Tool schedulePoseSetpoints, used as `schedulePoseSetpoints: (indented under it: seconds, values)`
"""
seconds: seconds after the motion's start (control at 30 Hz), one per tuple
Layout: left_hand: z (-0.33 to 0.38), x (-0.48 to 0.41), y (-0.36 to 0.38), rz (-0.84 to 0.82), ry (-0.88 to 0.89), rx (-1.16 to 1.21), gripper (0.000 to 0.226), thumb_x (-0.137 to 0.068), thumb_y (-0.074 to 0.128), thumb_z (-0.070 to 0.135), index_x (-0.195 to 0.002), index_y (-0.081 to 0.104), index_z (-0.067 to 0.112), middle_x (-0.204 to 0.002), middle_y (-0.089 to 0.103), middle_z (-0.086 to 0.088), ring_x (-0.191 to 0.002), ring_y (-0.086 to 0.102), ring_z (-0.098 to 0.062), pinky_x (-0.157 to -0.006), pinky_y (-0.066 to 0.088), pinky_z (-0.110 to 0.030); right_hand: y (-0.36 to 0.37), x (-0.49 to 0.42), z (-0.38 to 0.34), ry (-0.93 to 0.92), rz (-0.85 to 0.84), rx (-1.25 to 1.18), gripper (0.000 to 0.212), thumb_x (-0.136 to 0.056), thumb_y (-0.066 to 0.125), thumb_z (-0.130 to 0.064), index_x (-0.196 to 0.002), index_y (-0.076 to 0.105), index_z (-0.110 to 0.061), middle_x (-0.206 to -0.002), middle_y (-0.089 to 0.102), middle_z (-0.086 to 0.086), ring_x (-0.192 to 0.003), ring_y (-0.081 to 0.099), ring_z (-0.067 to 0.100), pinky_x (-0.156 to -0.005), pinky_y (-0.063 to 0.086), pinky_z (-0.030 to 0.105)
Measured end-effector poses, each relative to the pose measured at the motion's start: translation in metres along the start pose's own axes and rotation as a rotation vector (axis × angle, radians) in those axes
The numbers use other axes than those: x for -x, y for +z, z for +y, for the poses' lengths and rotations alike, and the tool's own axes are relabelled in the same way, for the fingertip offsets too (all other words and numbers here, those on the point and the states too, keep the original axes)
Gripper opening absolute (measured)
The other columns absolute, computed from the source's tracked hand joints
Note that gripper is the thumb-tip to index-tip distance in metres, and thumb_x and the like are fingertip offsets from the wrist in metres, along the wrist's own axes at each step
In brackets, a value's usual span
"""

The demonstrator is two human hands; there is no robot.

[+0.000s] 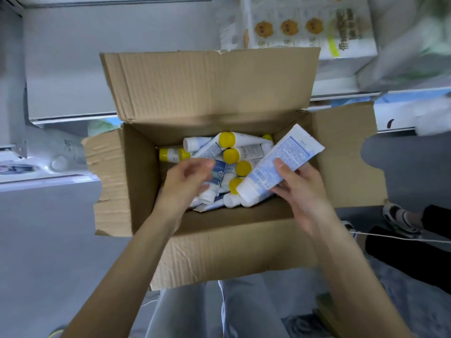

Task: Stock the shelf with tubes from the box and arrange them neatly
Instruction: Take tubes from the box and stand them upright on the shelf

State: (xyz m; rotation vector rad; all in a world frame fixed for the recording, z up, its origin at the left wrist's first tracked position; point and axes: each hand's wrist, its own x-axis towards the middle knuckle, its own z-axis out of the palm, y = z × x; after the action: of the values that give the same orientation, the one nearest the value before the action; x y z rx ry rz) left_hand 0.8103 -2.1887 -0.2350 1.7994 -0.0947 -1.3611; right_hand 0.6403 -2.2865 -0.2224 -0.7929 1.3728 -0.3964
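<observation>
A smooth white tube [280,154] is gripped by the right hand [302,191] at the corrugated box's [219,240] right wall. The left hand [185,181] is held slack, empty, over yellow-capped tubes [234,147]

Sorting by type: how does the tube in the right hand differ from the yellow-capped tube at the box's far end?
The held tube has a white cap; the yellow-capped tube a yellow one. The held tube is gripped by the right hand above the pile; the yellow-capped tube lies loose in the box. The held tube looks larger than the yellow-capped tube. Both bodies are white.
</observation>
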Motion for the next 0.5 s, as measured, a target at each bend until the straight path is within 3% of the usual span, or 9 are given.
schedulePoseSetpoints:
  seconds: [0.1, 0.2, 0.33, 0.43, 0.5]
  values:
    - [-0.003, -0.036, 0.014, 0.116, 0.064, -0.126, 0.053, -0.056, 0.069, 0.064, -0.097, 0.061, 0.032, -0.109, 0.065, -0.003, -0.101, 0.065, -0.022, -0.091, 0.052, -0.042, -0.014, -0.005, 0.000, 0.007, 0.047, 0.079, 0.017, -0.094, 0.052, -0.011, -0.112, 0.053, -0.014, -0.099, 0.064, -0.001, -0.088, 0.063, 0.007, -0.081, 0.054, 0.031]
    - [-0.007, -0.070, 0.030, 0.147, 0.090, -0.139, 0.072, -0.055, 0.068, 0.063, -0.112, 0.061, 0.020, -0.111, 0.064, -0.002, -0.104, 0.062, -0.021, -0.094, 0.050, -0.044, -0.020, -0.009, 0.007, 0.035, 0.057, 0.065, 0.015, -0.095, 0.052, -0.011, -0.109, 0.053, -0.014, -0.098, 0.063, -0.003, -0.087, 0.061, 0.007, -0.085, 0.052, 0.034]
    - [-0.008, -0.096, 0.049, 0.160, 0.076, -0.112, 0.060, -0.070, 0.074, 0.047, -0.117, 0.060, 0.011, -0.108, 0.064, -0.004, -0.105, 0.061, -0.022, -0.095, 0.049, -0.044, -0.024, -0.016, 0.019, 0.028, 0.110, 0.070, 0.011, -0.094, 0.053, -0.010, -0.093, 0.055, -0.021, -0.094, 0.063, -0.005, -0.088, 0.061, 0.009, -0.094, 0.049, 0.041]
    - [-0.012, -0.105, 0.059, 0.209, 0.078, -0.142, 0.062, -0.062, 0.076, 0.050, -0.110, 0.062, 0.014, -0.104, 0.066, -0.004, -0.103, 0.062, -0.024, -0.092, 0.050, -0.043, -0.027, -0.020, 0.027, 0.011, 0.145, 0.092, 0.013, -0.094, 0.055, -0.012, -0.088, 0.055, -0.025, -0.096, 0.064, -0.004, -0.097, 0.062, 0.016, -0.097, 0.048, 0.045]
    - [-0.014, -0.109, 0.064, 0.256, 0.092, -0.185, 0.056, -0.068, 0.078, 0.044, -0.111, 0.062, 0.013, -0.106, 0.067, -0.005, -0.102, 0.062, -0.025, -0.092, 0.050, -0.041, -0.029, -0.021, 0.032, 0.011, 0.149, 0.083, 0.010, -0.093, 0.056, -0.014, -0.091, 0.056, -0.024, -0.100, 0.065, -0.001, -0.101, 0.062, 0.018, -0.097, 0.048, 0.047]
